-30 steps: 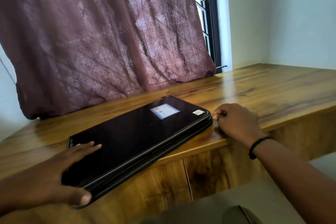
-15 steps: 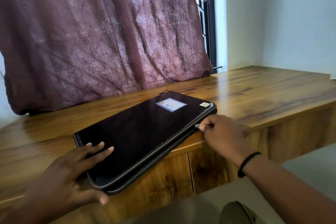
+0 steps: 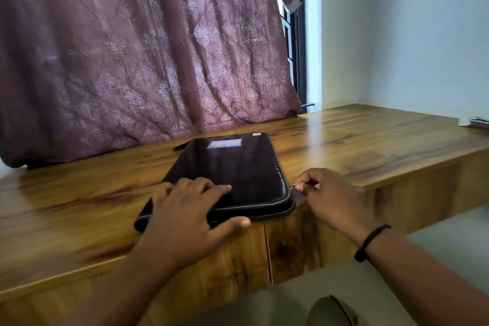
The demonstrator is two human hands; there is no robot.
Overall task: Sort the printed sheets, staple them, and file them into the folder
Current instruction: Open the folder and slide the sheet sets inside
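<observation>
Folder (image 3: 238,167) on wooden desk (image 3: 370,145), maroon curtain (image 3: 132,47)

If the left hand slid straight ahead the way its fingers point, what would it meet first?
Nothing but the black zip folder's glossy cover: the left hand already rests flat on it, fingers aimed toward the right edge, where the right hand pinches the zipper pull. Depth is unclear.

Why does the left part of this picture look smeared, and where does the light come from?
Head view: motion blur smears the glossy wooden desk at lower left and the left hand; daylight enters past the patterned maroon curtain, leaving glare streaks on the desk and a sheen on the black zipped folder; the right hand looks sharper.
</observation>
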